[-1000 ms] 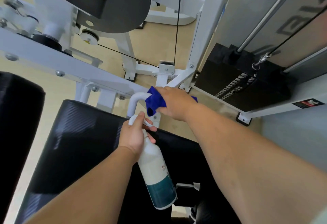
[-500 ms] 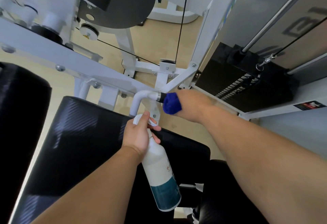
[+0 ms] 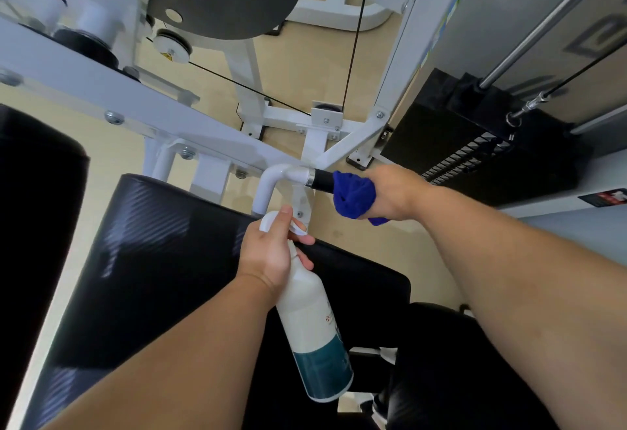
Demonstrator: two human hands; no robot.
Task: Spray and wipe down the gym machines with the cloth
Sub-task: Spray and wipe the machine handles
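Note:
A blue cloth (image 3: 354,194) is wrapped around the black grip (image 3: 322,179) of a white machine handle (image 3: 274,180), and my right hand (image 3: 395,193) is closed over the cloth on that grip. My left hand (image 3: 271,254) holds a white spray bottle with a teal base (image 3: 314,324) by its neck, thumb on the spray head, just below the handle's bend. The outer end of the grip is hidden under the cloth and hand.
A black padded seat (image 3: 152,270) lies under my left arm, with another black pad (image 3: 30,212) at the left. The white machine frame (image 3: 101,93), thin cables (image 3: 354,42) and a black weight stack (image 3: 475,151) stand ahead and right. Tan floor (image 3: 315,59) shows between.
My right hand with the cloth has slid to the right along the handle, uncovering the white bend and part of the black grip. The left hand and bottle stay about where they were.

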